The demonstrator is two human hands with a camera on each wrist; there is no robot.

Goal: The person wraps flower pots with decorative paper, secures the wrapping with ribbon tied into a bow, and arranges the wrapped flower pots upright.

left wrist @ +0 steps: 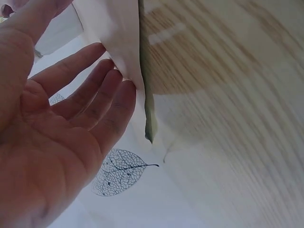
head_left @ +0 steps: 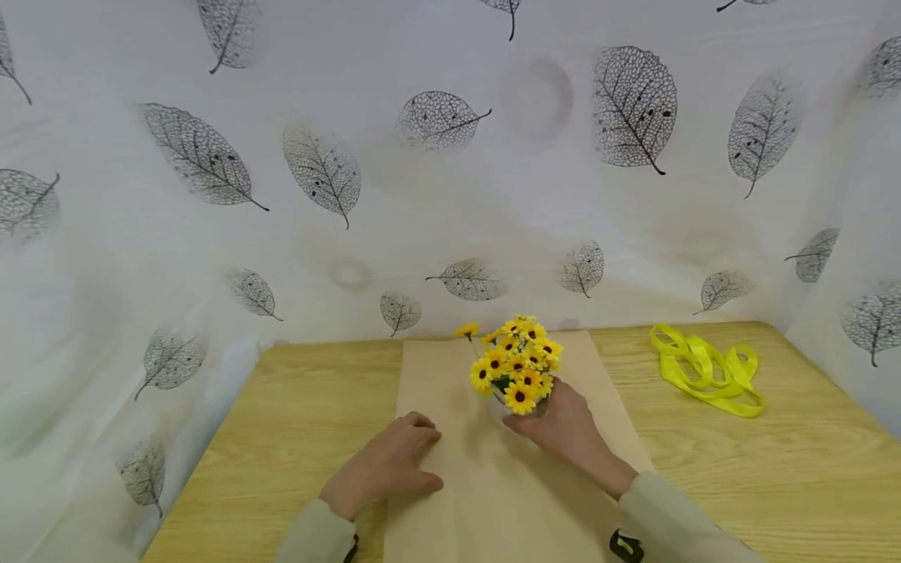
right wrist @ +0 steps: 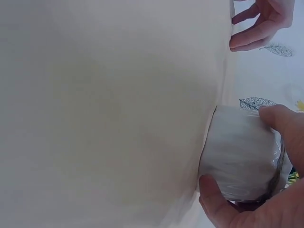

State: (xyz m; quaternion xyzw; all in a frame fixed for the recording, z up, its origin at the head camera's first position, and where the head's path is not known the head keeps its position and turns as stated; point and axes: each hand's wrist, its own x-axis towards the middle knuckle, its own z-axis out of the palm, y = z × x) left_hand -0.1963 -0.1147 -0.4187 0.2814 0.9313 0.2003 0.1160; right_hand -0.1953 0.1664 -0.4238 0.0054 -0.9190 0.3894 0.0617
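A small white pot (right wrist: 240, 152) of yellow daisy-like flowers (head_left: 517, 360) stands upright on a sheet of brown paper (head_left: 486, 508). My right hand (head_left: 570, 430) grips the pot low from the right, thumb and fingers on opposite sides in the right wrist view. Clear wrap and a band of twine go round the pot. To the left, my left hand (head_left: 387, 465) rests with relaxed fingers over the paper's left part. In the left wrist view its fingertips (left wrist: 127, 90) touch the paper, and nothing is held in it.
A loose, looped yellow ribbon (head_left: 711, 371) lies on the wooden table (head_left: 767, 477) to the right of the paper. Behind the table hangs a pale sheet (head_left: 394, 227) printed with dark leaves, which also runs along both sides.
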